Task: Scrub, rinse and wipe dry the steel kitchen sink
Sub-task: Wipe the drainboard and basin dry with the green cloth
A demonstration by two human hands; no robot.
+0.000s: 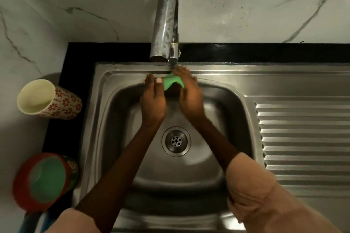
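On the counter (62, 81) at far left stand a floral cup (49, 99) and stacked bowls (45, 179), clear of the work. Over the steel sink (121, 85), the left hand (153, 100) and right hand (189, 96) pinch a green scrub pad (171, 82) between their fingers under the tap (164, 24), probably to wet it. The ribbed drainboard (303, 138) lies right.

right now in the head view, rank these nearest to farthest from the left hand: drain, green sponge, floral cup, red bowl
1. green sponge: touching the left hand, held between both hands under the tap.
2. drain: below the hand, in the middle of the basin.
3. floral cup: on its left, lying on its side on the counter.
4. red bowl: far lower left, beside the sink.
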